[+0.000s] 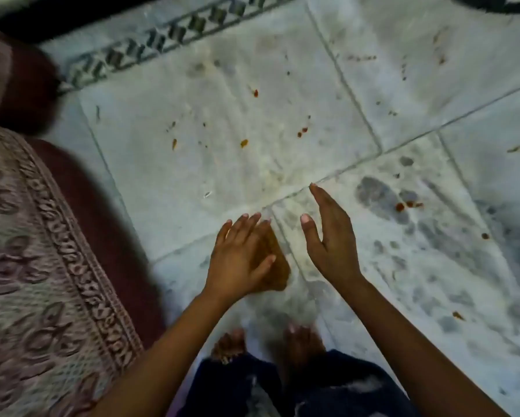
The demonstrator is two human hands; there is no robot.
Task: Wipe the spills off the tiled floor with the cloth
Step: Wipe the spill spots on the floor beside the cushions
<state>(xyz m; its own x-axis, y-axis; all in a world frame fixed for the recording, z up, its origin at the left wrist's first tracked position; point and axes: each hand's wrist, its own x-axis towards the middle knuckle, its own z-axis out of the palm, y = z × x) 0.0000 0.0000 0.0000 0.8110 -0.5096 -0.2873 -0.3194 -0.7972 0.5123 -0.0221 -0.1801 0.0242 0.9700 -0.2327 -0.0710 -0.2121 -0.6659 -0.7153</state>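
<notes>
Broadly, the tiled floor gives the most room ahead of and to the right of both grips: pale tiles run on to the frame edge there, crossed only by grout lines. Left of the left grip the room ends soon at a patterned woven cover lying over something maroon. A sweep that way could push wet bits against the fabric and stain it. A grey damp smear lies just right of the right grip, and the person's bare feet stand close behind both grips. A slick tile underfoot is, I judge, a slipping risk.

The left grip is spread flat with straight fingers, pressing down on the brown cloth, which lies on the floor beneath and just right of its palm. Nothing is curled round the cloth, so a fast stroke may leave it behind or let it bunch. The right grip is open and empty, held edge-on above the floor, touching nothing.

The cloth looks small and already dark, so it may smear rather than lift. The orange-red spots sit well ahead of the left grip, more lie right of the right grip, and none is wiped yet. Residue dragged across could lodge in the grout.
</notes>
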